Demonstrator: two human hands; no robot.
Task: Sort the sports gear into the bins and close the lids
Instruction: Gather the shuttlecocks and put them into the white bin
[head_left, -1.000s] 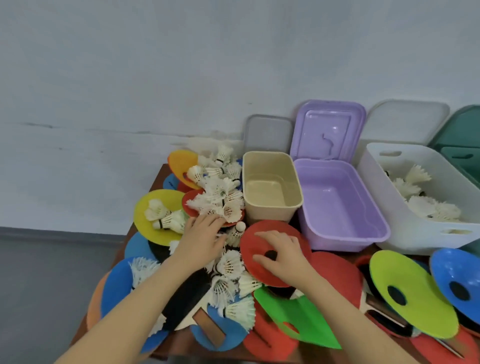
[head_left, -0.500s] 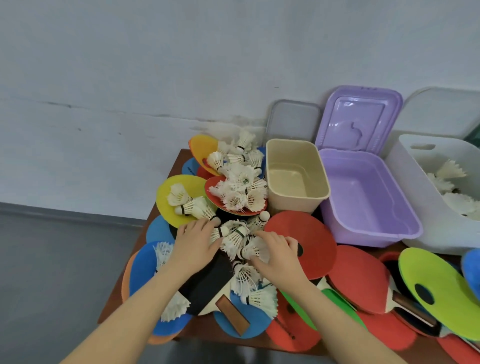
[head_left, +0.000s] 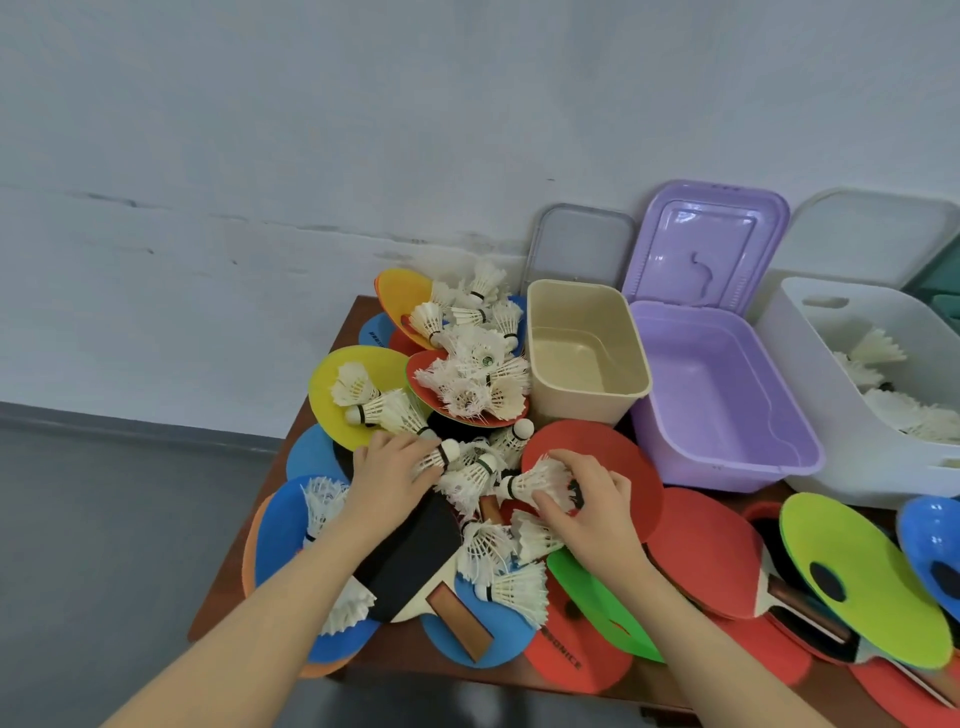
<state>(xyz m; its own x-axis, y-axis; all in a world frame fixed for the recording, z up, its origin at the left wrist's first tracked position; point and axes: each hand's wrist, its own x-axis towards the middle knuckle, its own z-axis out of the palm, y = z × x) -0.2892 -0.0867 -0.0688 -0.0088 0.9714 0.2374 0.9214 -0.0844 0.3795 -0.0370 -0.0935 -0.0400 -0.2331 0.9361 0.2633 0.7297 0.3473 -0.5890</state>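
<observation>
A brown table is heaped with white shuttlecocks, coloured flat discs and table-tennis paddles. My left hand grips a shuttlecock at the middle of the heap. My right hand pinches another shuttlecock over a red disc. More shuttlecocks lie on a red disc behind. At the back stand an open beige bin, an open purple bin and a white bin that holds shuttlecocks. A black paddle lies under my left wrist.
Lids lean on the wall behind the bins: grey, purple and white. Lime and blue discs and red paddles crowd the right front. The table's left edge drops to a grey floor.
My right hand left the red disc and came left onto a shuttlecock. My left hand closed on a shuttlecock in the heap. The view shifted, so the bins moved right.
</observation>
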